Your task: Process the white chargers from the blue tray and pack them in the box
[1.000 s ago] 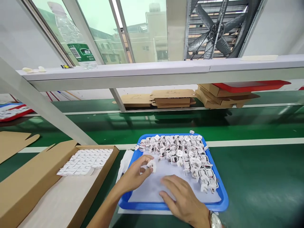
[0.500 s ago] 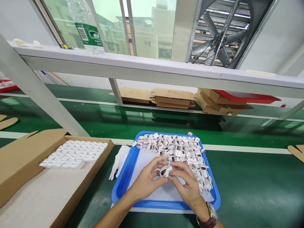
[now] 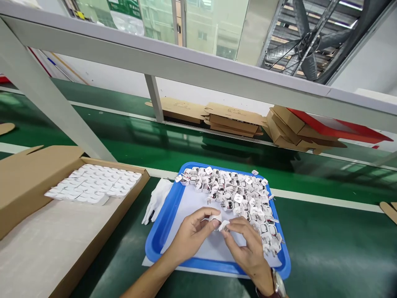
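Note:
Over the near part of a blue tray, my left hand pinches a small white charger housing between thumb and fingers. Close by on the right, my right hand grips a small white plug cover with what look like metal prongs. The cover's edge is very near the housing; whether they touch or are joined by wires I cannot tell. Many similar open white charger housings, with loose covers and dark insides, crowd the tray's back and right side on white paper.
A cardboard box on the left holds rows of white pieces. Between box and tray lies a white glove. Behind, a slanted metal post and a crossbar stand before flat cartons.
My view has tilted down and turned slightly. The white cover in my right hand has come away from the front of the housing, lower and to the right; the housing has turned in my left hand.

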`<state>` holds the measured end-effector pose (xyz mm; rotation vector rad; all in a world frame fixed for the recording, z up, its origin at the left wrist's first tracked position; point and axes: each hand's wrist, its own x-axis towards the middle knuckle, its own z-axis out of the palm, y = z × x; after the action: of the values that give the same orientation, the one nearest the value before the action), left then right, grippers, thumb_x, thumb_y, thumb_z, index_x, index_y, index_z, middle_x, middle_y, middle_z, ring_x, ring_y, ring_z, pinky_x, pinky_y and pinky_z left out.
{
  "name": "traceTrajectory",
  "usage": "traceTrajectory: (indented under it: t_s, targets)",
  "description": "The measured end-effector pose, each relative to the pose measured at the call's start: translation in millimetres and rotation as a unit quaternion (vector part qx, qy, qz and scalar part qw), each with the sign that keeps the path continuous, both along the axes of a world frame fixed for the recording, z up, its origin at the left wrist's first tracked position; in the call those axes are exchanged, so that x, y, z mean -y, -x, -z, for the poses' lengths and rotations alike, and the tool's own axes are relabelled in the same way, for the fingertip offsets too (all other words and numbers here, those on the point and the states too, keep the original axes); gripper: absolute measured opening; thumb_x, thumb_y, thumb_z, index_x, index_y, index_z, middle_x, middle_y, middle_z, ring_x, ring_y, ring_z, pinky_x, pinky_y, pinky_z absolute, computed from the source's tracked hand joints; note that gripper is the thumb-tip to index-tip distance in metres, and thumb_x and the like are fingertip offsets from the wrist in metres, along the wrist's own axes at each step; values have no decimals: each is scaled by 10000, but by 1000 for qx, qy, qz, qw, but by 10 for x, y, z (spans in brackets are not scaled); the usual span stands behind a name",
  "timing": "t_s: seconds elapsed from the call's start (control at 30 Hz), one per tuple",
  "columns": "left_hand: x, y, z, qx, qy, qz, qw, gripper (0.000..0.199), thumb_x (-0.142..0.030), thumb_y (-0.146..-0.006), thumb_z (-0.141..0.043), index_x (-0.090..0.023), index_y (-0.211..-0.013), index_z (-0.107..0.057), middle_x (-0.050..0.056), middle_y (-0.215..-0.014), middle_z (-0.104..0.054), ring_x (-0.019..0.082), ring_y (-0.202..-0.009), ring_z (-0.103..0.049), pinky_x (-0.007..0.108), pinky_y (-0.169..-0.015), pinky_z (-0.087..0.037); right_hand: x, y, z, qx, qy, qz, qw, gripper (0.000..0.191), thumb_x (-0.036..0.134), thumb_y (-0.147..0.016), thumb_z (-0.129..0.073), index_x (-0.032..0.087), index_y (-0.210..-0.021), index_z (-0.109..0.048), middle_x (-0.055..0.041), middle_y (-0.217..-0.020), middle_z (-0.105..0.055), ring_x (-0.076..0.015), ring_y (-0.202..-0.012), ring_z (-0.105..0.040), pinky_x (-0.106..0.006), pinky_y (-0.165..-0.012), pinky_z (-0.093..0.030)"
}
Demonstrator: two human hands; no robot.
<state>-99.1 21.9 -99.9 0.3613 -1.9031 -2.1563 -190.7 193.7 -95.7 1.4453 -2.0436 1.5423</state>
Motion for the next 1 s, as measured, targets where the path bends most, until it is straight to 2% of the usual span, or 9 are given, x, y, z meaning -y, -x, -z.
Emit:
traceTrajectory:
  t_s: [0.17, 0.33, 0.43, 0.53, 0.6, 0.73, 0.93, 1.0]
  targets:
    - [-51, -7, 4, -9, -17, -8, 1000, 272, -388, -923, -732, -196, -1112, -769, 89, -1081, -769, 241, -1044, -699, 337, -937, -584, -10, -65, 8, -7, -11, -9, 1000, 197, 29, -927, -683, 211, -997, -656, -54, -807, -698, -217, -739, -672, -370, -654, -566]
    - [-41, -17, 7, -6, -29, -2, 1000, 263, -378, -928, -716, -176, -1090, -765, 68, -935, -757, 197, -866, -694, 299, -813, -589, -77, -61, 48, 27, -45, -81, 995, 287, 52, -957, -663, 204, -1194, -604, -94, -957, -707, -234, -868, -681, -382, -735, -595]
    - [-36, -20, 18, -2, -51, 7, 999, 261, -367, -899, -743, -160, -1056, -763, 76, -909, -765, 201, -842, -702, 301, -782, -595, -111, -17, 50, 41, -47, -106, 992, 403, 20, -974, -612, 194, -1335, -564, -90, -966, -698, -220, -860, -672, -366, -724, -596]
    - [-65, -17, 53, -4, -59, 11, 998, 245, -340, -892, -744, -153, -1048, -773, 93, -937, -781, 215, -880, -716, 305, -792, -601, -123, 26, 1, -27, -50, -96, 994, 457, -6, -956, -624, 166, -1378, -593, -136, -1041, -675, -250, -924, -656, -405, -745, -585]
    - [-95, -15, 87, -14, -51, -9, 999, 210, -306, -868, -762, -154, -1011, -784, 95, -939, -786, 217, -885, -724, 300, -794, -604, -122, 33, -30, -63, -46, -81, 994, 459, -21, -937, -639, 162, -1358, -618, -155, -1088, -658, -271, -969, -643, -431, -767, -578]
    - [-104, -17, 118, -20, -34, -43, 998, 156, -261, -831, -792, -157, -946, -809, 99, -975, -796, 226, -899, -742, 294, -802, -616, -113, 5, -30, -61, -47, -81, 994, 497, -53, -913, -647, 156, -1362, -605, -150, -1078, -662, -271, -966, -632, -436, -763, -572]
    - [71, -43, 6, 10, -47, 56, 997, 324, -305, -915, -748, -215, -1221, -799, 102, -1203, -793, 265, -1110, -741, 351, -987, -603, -142, 59, -6, -21, -62, -47, 997, 494, -45, -917, -652, 193, -1348, -624, -137, -1115, -659, -271, -1024, -632, -446, -826, -579]
    - [113, -53, -19, 9, -61, 75, 995, 344, -301, -919, -754, -238, -1256, -785, 90, -1222, -791, 263, -1127, -743, 363, -1016, -597, -163, 98, -4, -14, -60, -35, 997, 493, -40, -918, -659, 206, -1344, -633, -132, -1127, -663, -269, -1038, -637, -444, -845, -579]
